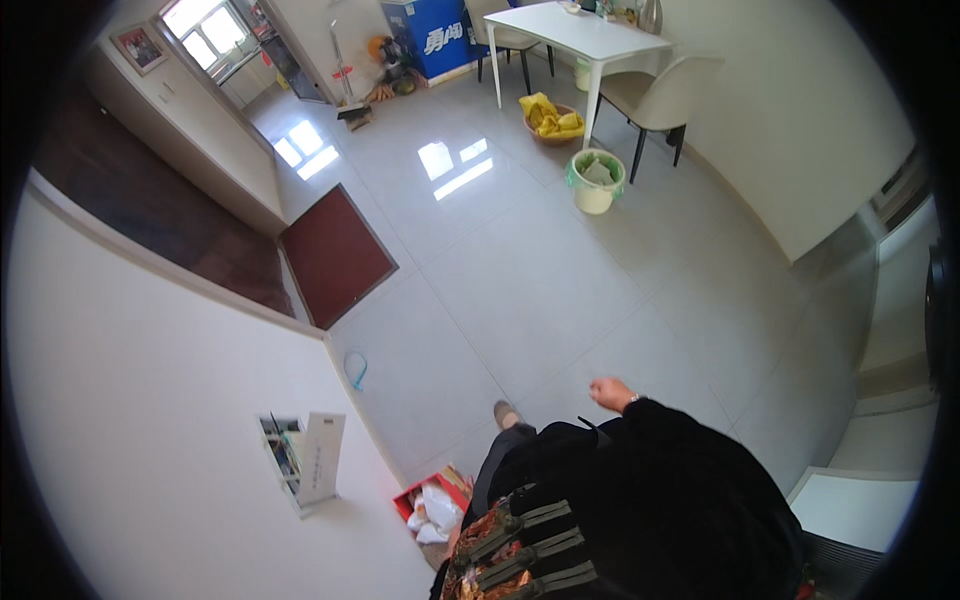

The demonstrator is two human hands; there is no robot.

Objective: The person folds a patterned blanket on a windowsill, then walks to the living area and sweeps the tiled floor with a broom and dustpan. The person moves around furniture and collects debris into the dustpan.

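Note:
My right hand (611, 394) hangs in front of a black sleeve, a wrist band or bracelet just showing at the cuff. Its fingers look curled in, and no held thing shows. Below it lies the grey tiled floor (525, 292). My left hand is out of view. One brown shoe (507, 413) points forward on the tiles. Down to the left, a red box (457, 484) holds white plastic bags beside the wall. An open wall panel box (285, 450) shows wires inside, its white cover (322, 457) swung outward.
A dark red doormat (337, 255) lies by a doorway at left. Ahead stand a lined waste bin (595, 199), a basket (555, 141) with yellow cloth or plastic, a white table (562, 34) and chairs (667, 101). A blue loop (360, 373) lies near the left wall.

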